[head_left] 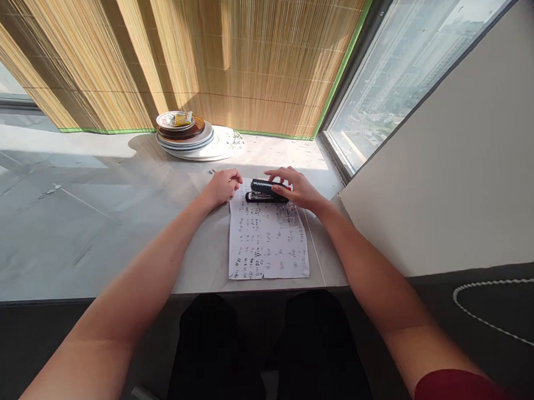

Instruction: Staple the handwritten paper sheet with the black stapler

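Observation:
A black stapler (262,192) lies across the upper part of a white sheet of paper (269,247) covered in handwriting. My right hand (295,188) grips the stapler's right end, the thumb on its near side and the fingers over the far side. Its jaw points left and stands slightly apart. At the paper's upper left edge rests my left hand (225,186), with its fingers curled; whether anything is inside them is hidden. Small staple-like bits lie just beyond that hand, too small to name surely.
A stack of plates (185,146) with a small yellow packet (182,119) on top stands at the back by a bamboo blind (243,59). A white wall (460,156) bounds the right side. The counter's front edge runs just below the paper.

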The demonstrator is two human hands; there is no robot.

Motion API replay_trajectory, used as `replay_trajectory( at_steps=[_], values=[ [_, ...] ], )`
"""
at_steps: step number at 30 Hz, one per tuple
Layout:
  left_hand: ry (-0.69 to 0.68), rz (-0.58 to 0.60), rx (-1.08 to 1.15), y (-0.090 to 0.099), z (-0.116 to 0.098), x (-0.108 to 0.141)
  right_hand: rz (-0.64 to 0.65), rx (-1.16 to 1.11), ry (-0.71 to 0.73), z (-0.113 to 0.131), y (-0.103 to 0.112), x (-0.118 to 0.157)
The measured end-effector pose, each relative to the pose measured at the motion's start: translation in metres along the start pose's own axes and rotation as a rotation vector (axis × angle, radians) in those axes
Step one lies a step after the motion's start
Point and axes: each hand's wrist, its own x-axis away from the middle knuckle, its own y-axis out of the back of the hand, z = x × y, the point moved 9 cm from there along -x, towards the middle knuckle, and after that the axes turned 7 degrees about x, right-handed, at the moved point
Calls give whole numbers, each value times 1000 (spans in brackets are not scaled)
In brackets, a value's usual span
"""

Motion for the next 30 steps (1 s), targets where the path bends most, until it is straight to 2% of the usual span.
replay_trajectory(
  at_steps=[2, 4, 7, 9, 15, 26, 30],
  values=[
    [7, -4, 9, 1, -1, 0, 8, -84, -74, -11, 7, 2],
    [29, -3, 17, 1, -1, 1, 71, -150, -127, -19, 7, 4],
    [57, 1, 31, 1, 1, 0, 177, -187, -147, -24, 0, 6],
    [61, -7, 49, 2, 1, 0, 202, -193, -136, -22, -2, 6],
    [36, -32, 137, 6, 0, -1, 209, -148, -124, -21, -4, 5],
    [39, -30, 141, 4, -1, -1, 223, -80, -96, -22, -6, 5],
    [70, -110, 222, 12, -1, 1, 243, -109, -65, -19, -8, 4]
  ],
)
